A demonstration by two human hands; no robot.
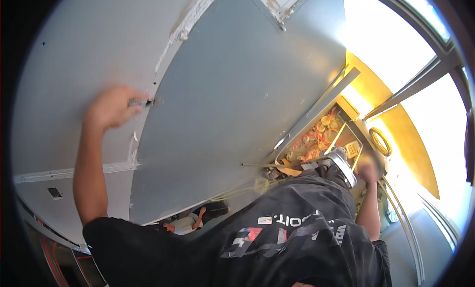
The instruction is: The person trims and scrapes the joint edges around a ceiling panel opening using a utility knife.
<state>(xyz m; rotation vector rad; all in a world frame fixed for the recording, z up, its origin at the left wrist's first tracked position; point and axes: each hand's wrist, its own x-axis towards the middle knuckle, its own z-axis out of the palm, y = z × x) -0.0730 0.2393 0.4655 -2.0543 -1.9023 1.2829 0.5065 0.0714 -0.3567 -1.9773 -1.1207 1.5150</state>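
My left hand (110, 108), blurred by motion, is closed around a small tool with a grey patterned handle (135, 103) and a dark tip. Its exact kind I cannot make out. The tip meets the border between a pale grey wall panel (64, 104) and a darker blue-grey panel (222, 89). Rough white filler (190, 24) runs along that border, with a loose flake lower down. On the other side, my right hand (368, 173) looks closed beside a dark, smeared shape; what it holds, if anything, is unclear.
Metal step (344, 169) by my legs. Beyond it, orange cords and debris (321, 133) cover the floor. A yellow coil (380, 141) lies near bright windows. Long metal profiles (326, 108) lean along the wall. Another person (185, 223) is low down behind me.
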